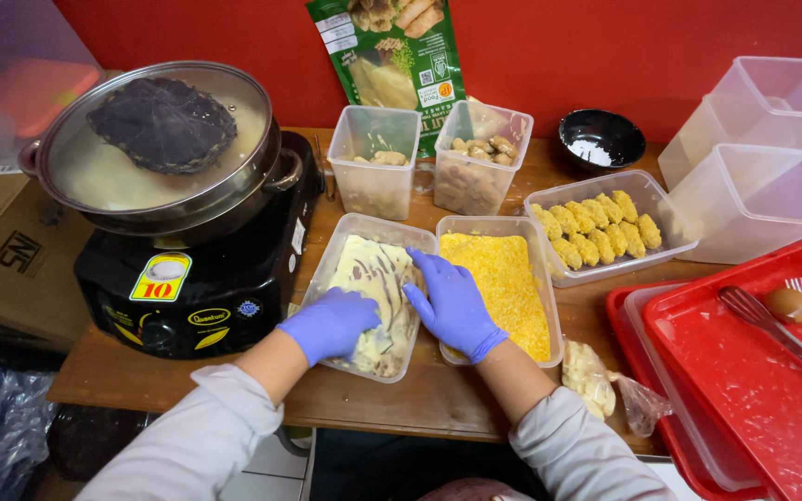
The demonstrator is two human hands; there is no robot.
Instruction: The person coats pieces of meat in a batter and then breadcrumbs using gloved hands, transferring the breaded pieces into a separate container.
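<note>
Reaching into near batter tub [356,243]: left hand [329,325] cupped over batter, right hand [452,306] spread wide at its right rim.

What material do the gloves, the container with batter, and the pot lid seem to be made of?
Left hand and right hand wear thin blue gloves, probably nitrile or latex: matte, tight, wrinkled. The batter container looks like clear plastic: translucent, thin walls, rounded rim. The pot lid seems to be fogged glass in a shiny steel rim; a dark cloth-like pad lies on it.
</note>
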